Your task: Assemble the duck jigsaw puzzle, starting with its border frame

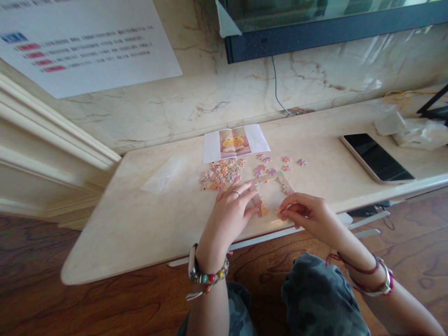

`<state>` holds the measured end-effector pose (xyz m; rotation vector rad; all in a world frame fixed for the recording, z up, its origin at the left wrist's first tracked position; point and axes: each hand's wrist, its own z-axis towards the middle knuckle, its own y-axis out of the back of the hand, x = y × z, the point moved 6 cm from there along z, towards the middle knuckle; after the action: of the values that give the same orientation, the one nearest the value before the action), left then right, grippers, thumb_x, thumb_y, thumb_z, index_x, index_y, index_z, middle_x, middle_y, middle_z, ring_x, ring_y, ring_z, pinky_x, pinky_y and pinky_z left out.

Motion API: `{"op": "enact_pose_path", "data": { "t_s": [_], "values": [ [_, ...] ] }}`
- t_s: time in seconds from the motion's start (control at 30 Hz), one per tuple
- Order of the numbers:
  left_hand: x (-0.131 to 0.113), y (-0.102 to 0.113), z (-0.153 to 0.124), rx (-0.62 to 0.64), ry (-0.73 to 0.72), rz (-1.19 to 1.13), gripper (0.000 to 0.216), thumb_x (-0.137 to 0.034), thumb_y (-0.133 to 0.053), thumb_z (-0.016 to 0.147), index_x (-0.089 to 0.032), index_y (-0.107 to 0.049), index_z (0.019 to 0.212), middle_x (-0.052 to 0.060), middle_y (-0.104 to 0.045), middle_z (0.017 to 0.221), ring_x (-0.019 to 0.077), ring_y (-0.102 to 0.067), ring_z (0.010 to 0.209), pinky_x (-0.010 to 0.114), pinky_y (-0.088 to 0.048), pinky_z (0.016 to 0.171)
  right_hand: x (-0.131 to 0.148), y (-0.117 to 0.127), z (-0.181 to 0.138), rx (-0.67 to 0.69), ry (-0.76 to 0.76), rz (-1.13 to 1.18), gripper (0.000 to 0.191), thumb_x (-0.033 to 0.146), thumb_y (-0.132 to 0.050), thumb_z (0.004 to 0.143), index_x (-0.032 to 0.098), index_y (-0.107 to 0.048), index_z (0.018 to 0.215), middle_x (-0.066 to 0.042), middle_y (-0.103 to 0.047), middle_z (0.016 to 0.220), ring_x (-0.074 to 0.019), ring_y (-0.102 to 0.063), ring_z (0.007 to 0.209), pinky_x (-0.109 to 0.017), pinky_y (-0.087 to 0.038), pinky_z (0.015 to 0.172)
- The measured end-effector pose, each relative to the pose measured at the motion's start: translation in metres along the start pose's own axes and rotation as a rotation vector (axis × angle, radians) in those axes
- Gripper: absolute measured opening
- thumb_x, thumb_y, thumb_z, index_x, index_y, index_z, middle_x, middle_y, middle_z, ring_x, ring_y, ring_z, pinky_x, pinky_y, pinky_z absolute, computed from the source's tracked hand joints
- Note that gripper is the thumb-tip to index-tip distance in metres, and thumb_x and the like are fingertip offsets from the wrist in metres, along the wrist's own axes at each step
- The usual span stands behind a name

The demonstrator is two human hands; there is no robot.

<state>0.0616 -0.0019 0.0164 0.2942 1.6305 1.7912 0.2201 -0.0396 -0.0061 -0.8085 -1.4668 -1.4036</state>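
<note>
A partly joined jigsaw border (286,185) lies on the pale stone-look ledge, with its left, far and right sides linked. My left hand (233,205) rests over its left side, fingers stretched out and covering part of that edge. Between the thumb and fingers of my right hand (304,209) is a small orange puzzle piece (278,211), held at the near right of the border. A heap of loose puzzle pieces (220,175) lies just beyond my left hand. Several separate purple and pink pieces (287,159) are spread beyond the border.
A reference picture (235,142) on white paper lies behind the pieces, against the marble wall. A clear plastic bag (163,177) is to the left. On the right are a phone (378,157) and plastic-wrapped items (420,133). A dark screen (329,37) hangs above; a cable (276,86) runs down.
</note>
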Motion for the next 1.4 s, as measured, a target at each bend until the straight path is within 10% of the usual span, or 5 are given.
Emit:
{"op": "enact_pose_path", "data": {
  "t_s": [1.4],
  "values": [
    [0.0,0.001,-0.002,0.023,0.026,-0.033,0.033,-0.019,-0.062,0.075,-0.022,-0.056,0.108,0.003,-0.05,0.127,0.02,-0.04,0.121,0.04,-0.035,0.101,0.018,-0.018,0.01,0.012,0.185,-0.139,0.011,0.016,-0.055,0.076,0.019,-0.053,0.086,0.0,-0.064,0.072,-0.0096,-0.058,0.063,-0.019,-0.046,0.057]
  ]
}}
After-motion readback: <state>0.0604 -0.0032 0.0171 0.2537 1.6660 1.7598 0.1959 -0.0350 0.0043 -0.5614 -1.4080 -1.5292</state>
